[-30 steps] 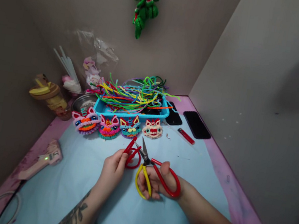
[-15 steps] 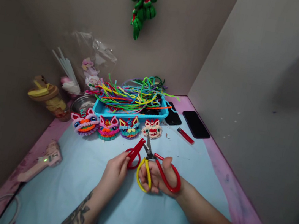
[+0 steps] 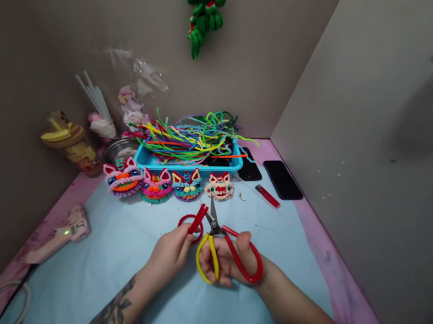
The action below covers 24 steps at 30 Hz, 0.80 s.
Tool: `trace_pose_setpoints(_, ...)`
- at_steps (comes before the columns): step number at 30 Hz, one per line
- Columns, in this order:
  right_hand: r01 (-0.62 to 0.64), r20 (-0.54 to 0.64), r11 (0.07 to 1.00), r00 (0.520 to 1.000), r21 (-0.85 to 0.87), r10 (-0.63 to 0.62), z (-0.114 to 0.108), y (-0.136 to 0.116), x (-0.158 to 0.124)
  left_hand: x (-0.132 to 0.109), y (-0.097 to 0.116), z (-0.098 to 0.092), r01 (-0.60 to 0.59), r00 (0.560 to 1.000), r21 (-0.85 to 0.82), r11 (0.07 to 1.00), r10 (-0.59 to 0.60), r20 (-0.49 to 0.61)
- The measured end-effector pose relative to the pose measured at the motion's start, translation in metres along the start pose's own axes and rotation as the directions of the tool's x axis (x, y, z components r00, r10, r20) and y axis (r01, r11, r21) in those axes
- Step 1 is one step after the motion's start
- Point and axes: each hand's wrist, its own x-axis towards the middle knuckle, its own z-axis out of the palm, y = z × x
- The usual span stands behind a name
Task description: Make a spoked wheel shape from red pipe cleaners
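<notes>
My left hand (image 3: 170,249) is closed on a bent red pipe cleaner (image 3: 199,218), with a loop of it curling out around the fingers. In my right hand (image 3: 229,259) are scissors (image 3: 213,224) with one yellow and one red handle. Their blades are parted and point up and away, just right of the pipe cleaner's ends; whether they touch it I cannot tell. Beyond the blades stands a cream and red lion-head figure (image 3: 220,186), beside a blue one (image 3: 187,185), a pink one (image 3: 157,185) and a lilac one (image 3: 125,177).
A blue tray (image 3: 185,168) holds many coloured pipe cleaners at the back. Right of it lie two phones (image 3: 282,179) and a red cutter (image 3: 268,196). A pink glue gun (image 3: 65,236) with a cord rests at left, near a metal bowl (image 3: 118,151) and a cup (image 3: 72,145).
The red pipe cleaner has turned more upright in my left hand, its loop shifting left. The scissors have moved slightly down, still parted.
</notes>
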Motion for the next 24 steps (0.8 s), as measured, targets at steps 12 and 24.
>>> trace_pose_setpoints(12, 0.089, 0.127, 0.996, 0.988, -0.001, -0.088, 0.01, -0.007, -0.006, -0.003, -0.003, -0.011, -0.218, 0.975, 0.159, 0.963, 0.207, 0.083)
trace_pose_setpoints(24, 0.139, 0.085, 0.988, 0.986, 0.072, -0.145, 0.007, 0.008, -0.006, -0.002, 0.0, -0.015, -0.275, 0.961, 0.077, 0.958, 0.27, 0.068)
